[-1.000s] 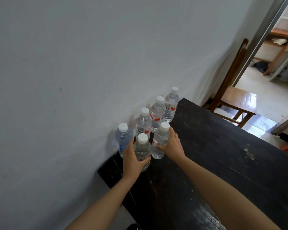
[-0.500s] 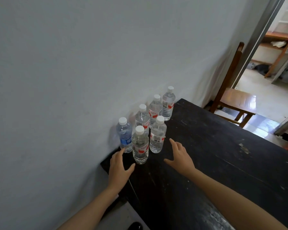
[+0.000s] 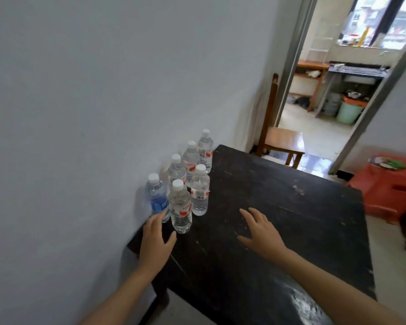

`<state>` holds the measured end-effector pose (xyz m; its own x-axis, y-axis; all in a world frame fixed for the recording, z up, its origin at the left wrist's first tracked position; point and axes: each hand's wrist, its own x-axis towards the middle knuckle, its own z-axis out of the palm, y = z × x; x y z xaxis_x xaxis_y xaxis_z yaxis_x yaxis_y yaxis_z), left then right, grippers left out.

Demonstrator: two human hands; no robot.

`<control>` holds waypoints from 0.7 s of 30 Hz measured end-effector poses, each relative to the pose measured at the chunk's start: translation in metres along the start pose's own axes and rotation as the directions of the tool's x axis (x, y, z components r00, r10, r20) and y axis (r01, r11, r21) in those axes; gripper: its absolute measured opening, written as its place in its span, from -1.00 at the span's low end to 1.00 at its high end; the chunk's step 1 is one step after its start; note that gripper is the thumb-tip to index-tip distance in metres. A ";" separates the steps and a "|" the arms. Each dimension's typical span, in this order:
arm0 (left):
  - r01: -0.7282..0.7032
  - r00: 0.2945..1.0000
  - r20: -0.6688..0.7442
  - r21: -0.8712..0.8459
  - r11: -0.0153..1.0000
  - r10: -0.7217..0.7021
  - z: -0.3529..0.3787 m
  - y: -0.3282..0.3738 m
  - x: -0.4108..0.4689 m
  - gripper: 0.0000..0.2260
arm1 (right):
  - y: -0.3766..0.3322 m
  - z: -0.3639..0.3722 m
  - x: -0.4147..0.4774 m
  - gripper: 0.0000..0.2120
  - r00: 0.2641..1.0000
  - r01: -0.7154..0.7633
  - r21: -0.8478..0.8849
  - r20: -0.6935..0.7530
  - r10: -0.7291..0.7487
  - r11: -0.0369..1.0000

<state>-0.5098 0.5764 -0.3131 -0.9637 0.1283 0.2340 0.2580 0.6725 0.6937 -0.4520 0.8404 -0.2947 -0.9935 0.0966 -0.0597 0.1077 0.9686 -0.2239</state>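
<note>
Several clear water bottles with white caps stand upright on a black wooden table (image 3: 279, 231), close to the wall. Most have red labels; the nearest one (image 3: 180, 207) stands in front, with a second (image 3: 199, 193) beside it. A blue-labelled bottle (image 3: 157, 198) stands at the left. My left hand (image 3: 156, 240) hovers just below the blue-labelled bottle, fingers straight, holding nothing. My right hand (image 3: 261, 233) is spread flat over the bare table, well right of the bottles.
A grey wall (image 3: 103, 102) runs along the table's left side. A wooden chair (image 3: 279, 139) stands beyond the far end, before an open doorway. A red plastic stool (image 3: 389, 186) sits at the right, near the table's edge.
Both hands let go of the two front bottles and drew back toward me. The right hand has moved further right over the table. The bottles stay upright in place.
</note>
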 end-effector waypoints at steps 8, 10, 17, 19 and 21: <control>-0.196 0.976 0.063 -0.151 0.969 0.207 -0.035 -0.018 -0.002 -0.54 | -0.058 0.010 -0.074 -0.35 0.972 -0.204 -0.021 -0.123 0.200 0.979; -0.271 0.953 0.092 -0.166 0.948 0.288 -0.038 -0.026 -0.002 -0.54 | -0.073 0.016 -0.099 -0.35 0.954 -0.258 -0.055 -0.171 0.246 0.965; -0.523 0.773 0.221 -0.307 0.795 0.594 -0.036 0.017 -0.027 -0.57 | -0.098 -0.002 -0.204 -0.33 0.853 -0.475 -0.144 -0.320 0.413 0.868; -0.593 0.699 0.254 -0.316 0.741 0.668 -0.034 0.034 -0.037 -0.54 | -0.099 -0.012 -0.237 -0.32 0.796 -0.553 -0.169 -0.395 0.458 0.816; -0.651 0.634 0.251 -0.336 0.680 0.731 -0.033 0.049 -0.048 -0.54 | -0.105 -0.020 -0.265 -0.30 0.755 -0.597 -0.156 -0.442 0.485 0.787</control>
<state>-0.4486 0.5792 -0.2680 -0.4396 0.7563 0.4845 0.8261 0.1288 0.5486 -0.2004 0.7175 -0.2357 -0.7138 0.6435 0.2764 0.6720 0.7405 0.0112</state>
